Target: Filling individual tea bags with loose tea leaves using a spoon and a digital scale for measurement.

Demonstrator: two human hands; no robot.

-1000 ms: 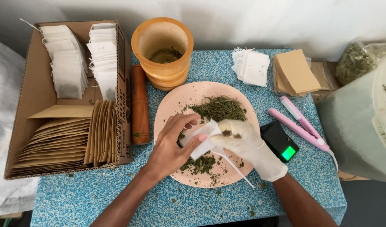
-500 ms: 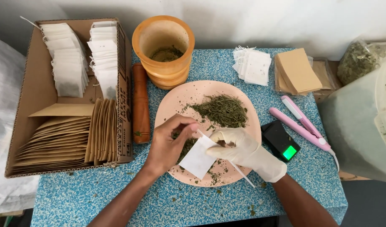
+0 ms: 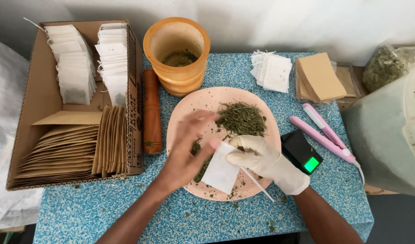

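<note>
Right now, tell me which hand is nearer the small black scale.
Right. The gloved right hand sits just left of the small black scale; the bare left hand is farther left, across the pink plate.

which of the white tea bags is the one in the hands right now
The single white tea bag over the pink plate, pinched by the gloved right hand with the bare left hand at its top. The others sit stacked in the cardboard box or piled near the mortar.

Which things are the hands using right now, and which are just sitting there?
In use:
left hand
right hand, gloved
white bag
herbs
plate

Just lying about:
mortar
pestle
box of bags
pink sealer
scale
brown envelopes
</note>
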